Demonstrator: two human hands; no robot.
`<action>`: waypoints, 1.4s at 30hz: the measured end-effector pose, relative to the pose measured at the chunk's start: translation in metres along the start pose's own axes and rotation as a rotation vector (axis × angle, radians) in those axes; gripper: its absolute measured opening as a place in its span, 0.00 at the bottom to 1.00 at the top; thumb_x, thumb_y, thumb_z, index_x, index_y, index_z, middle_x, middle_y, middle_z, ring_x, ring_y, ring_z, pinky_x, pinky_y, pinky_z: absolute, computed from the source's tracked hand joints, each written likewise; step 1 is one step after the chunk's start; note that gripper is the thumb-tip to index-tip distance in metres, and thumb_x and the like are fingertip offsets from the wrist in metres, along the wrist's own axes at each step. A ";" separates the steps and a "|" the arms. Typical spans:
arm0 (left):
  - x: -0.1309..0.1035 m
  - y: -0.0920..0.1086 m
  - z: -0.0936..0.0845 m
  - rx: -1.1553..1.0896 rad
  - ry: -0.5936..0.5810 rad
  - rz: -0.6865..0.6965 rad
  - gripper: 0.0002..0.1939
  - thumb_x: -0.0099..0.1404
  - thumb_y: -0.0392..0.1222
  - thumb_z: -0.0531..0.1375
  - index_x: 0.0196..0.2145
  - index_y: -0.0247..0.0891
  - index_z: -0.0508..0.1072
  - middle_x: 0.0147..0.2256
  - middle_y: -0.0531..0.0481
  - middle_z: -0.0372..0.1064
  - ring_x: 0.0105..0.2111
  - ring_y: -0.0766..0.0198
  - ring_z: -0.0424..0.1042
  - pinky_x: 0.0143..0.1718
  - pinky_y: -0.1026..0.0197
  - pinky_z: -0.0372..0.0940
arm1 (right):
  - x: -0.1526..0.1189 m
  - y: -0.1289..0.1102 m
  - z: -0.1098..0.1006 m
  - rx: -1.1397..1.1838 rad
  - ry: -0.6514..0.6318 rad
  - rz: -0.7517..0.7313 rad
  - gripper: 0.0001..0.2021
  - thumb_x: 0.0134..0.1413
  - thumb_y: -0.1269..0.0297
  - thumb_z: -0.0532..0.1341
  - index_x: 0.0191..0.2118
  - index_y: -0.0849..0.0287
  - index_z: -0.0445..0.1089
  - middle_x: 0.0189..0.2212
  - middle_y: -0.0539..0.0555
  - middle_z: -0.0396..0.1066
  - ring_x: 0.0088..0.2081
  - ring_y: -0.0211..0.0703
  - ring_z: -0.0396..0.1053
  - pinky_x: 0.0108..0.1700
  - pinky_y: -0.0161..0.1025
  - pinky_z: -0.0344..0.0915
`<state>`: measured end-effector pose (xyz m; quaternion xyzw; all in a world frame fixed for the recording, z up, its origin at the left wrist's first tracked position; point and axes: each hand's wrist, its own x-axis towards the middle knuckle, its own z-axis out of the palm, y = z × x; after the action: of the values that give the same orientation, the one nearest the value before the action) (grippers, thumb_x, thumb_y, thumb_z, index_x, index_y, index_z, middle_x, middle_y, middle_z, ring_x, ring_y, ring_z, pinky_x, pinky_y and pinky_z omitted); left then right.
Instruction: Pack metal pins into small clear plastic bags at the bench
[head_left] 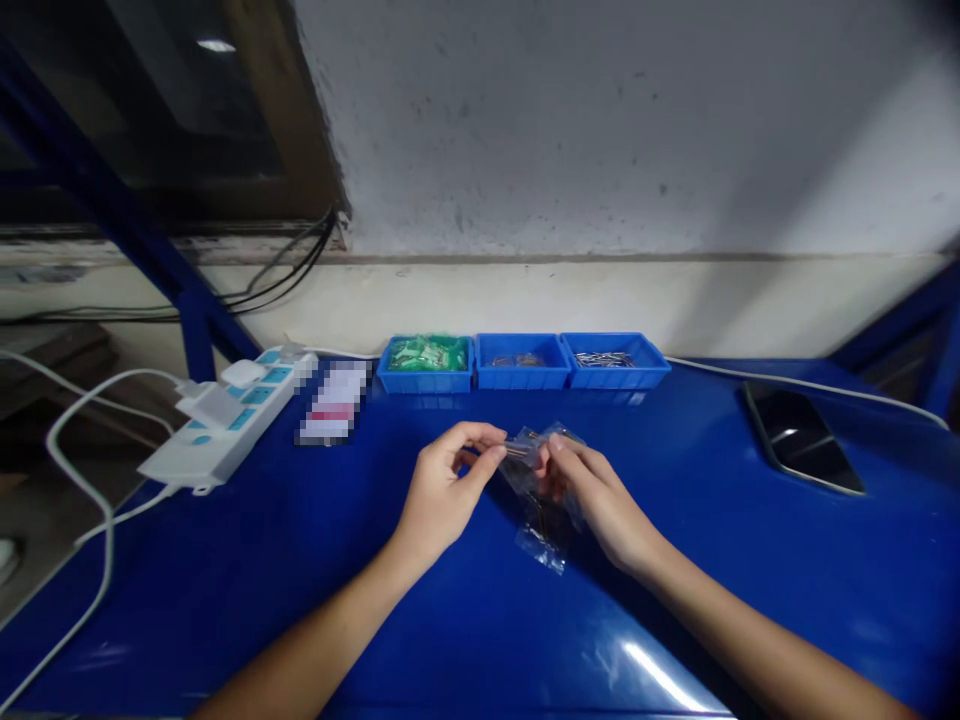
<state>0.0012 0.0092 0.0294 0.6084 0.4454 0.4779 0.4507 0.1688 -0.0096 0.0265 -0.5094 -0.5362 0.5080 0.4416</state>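
Fingertips (491,455) of the left hand (442,485) are pinched nearly together on thin rods (516,452); the right hand (600,490) — thumb pressed to fingers — grips clear plastic bags (541,553). Everything held is above the middle of the worktop (300,560), with three blue bins (523,378) along its back edge.

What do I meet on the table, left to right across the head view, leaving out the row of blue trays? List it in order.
White power strip → pixelated flat item → left hand → clear plastic packaging → right hand → dark phone.
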 end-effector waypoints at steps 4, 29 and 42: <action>-0.004 0.003 0.001 0.095 -0.017 0.172 0.03 0.61 0.37 0.58 0.34 0.38 0.72 0.37 0.48 0.70 0.38 0.62 0.69 0.38 0.62 0.63 | -0.001 0.001 0.003 0.163 -0.061 0.105 0.21 0.55 0.45 0.53 0.27 0.60 0.64 0.22 0.51 0.65 0.24 0.37 0.62 0.26 0.35 0.56; -0.001 -0.004 -0.002 0.045 -0.137 0.013 0.06 0.63 0.39 0.57 0.37 0.37 0.72 0.35 0.48 0.69 0.35 0.65 0.68 0.35 0.64 0.62 | -0.008 0.006 -0.001 -0.444 -0.014 -0.521 0.07 0.55 0.64 0.58 0.39 0.57 0.71 0.43 0.58 0.65 0.47 0.48 0.64 0.49 0.46 0.62; -0.012 -0.005 0.004 0.289 0.041 0.349 0.20 0.63 0.35 0.56 0.53 0.45 0.61 0.48 0.45 0.59 0.42 0.63 0.64 0.41 0.60 0.63 | -0.013 0.003 -0.001 -0.092 0.166 -0.329 0.04 0.55 0.64 0.60 0.34 0.57 0.71 0.26 0.49 0.69 0.28 0.35 0.65 0.31 0.32 0.62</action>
<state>0.0024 -0.0020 0.0213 0.7247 0.4063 0.4920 0.2601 0.1709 -0.0224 0.0238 -0.4746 -0.5966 0.3603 0.5376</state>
